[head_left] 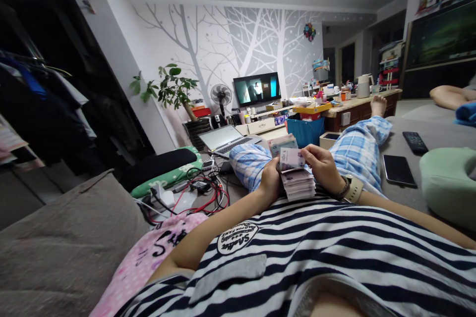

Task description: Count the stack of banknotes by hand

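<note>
In the middle of the head view, my left hand (269,177) is closed around a thick stack of small printed paper slips (299,187), banknotes or cards by their look. The stack rests against my belly, its lower layers slightly staggered. My right hand (323,166) pinches the right edge of a pale slip (291,158) with purple print and a "5" on it, which stands up at the top of the stack. Behind it, more slips with teal and reddish print (281,143) fan out beyond my left hand. A watch (352,189) is on my right wrist.
An open laptop (226,138) and tangled cables (208,188) lie to the left. On the right are a phone (399,170), a remote control (415,142) and a green neck pillow (446,188). Another person's leg (451,96) shows at far right. A cluttered table (390,95) stands ahead.
</note>
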Action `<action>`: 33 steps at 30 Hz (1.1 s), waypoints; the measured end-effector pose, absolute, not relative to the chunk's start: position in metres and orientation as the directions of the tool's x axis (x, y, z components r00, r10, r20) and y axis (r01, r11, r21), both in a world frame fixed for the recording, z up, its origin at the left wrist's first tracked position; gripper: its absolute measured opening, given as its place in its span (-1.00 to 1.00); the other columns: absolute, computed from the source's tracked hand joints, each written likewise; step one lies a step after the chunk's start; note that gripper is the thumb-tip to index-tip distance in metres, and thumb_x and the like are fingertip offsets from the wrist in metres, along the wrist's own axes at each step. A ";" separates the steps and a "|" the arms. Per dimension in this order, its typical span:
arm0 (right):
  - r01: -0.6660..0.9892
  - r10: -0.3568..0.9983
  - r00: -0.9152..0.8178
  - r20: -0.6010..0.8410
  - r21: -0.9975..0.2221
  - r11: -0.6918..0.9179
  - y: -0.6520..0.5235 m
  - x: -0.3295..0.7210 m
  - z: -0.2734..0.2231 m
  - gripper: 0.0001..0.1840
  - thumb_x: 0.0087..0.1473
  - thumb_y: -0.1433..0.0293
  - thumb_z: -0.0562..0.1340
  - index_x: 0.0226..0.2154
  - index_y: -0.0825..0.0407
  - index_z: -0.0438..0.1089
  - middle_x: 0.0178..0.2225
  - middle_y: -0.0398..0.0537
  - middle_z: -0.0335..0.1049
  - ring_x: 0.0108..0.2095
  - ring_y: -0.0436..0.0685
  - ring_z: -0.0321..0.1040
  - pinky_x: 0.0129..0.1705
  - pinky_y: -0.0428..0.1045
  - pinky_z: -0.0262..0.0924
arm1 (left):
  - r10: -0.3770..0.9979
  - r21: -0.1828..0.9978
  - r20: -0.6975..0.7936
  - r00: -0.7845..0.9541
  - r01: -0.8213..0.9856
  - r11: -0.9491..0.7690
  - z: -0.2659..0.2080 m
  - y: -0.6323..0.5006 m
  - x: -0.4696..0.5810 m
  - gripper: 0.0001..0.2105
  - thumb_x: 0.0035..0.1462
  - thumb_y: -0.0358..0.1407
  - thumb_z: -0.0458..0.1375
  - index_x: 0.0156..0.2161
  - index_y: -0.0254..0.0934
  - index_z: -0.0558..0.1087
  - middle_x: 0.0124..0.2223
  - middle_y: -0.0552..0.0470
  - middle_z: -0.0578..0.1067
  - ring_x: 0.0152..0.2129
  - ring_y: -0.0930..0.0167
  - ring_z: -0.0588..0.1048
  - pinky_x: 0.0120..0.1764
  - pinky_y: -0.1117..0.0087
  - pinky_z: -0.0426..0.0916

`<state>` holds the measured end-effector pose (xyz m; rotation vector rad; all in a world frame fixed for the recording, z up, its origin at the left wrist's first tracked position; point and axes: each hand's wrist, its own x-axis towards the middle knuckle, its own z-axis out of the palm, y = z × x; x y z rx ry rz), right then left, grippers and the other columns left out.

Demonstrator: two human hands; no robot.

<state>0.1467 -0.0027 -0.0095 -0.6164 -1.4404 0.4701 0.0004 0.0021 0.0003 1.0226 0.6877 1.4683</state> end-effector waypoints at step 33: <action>-0.053 0.631 0.046 0.774 -0.629 0.775 -0.003 0.146 -0.009 -0.61 0.14 0.03 0.30 -0.45 0.00 0.39 -0.54 -0.20 0.22 -0.51 0.01 0.08 -0.44 -0.02 0.06 | 0.871 0.866 0.491 -0.013 0.113 -0.486 -0.009 0.007 -0.016 -0.92 -0.03 -0.34 0.24 -0.42 -0.24 0.60 -0.30 -0.06 0.63 -0.19 0.18 0.52 -0.02 0.23 0.35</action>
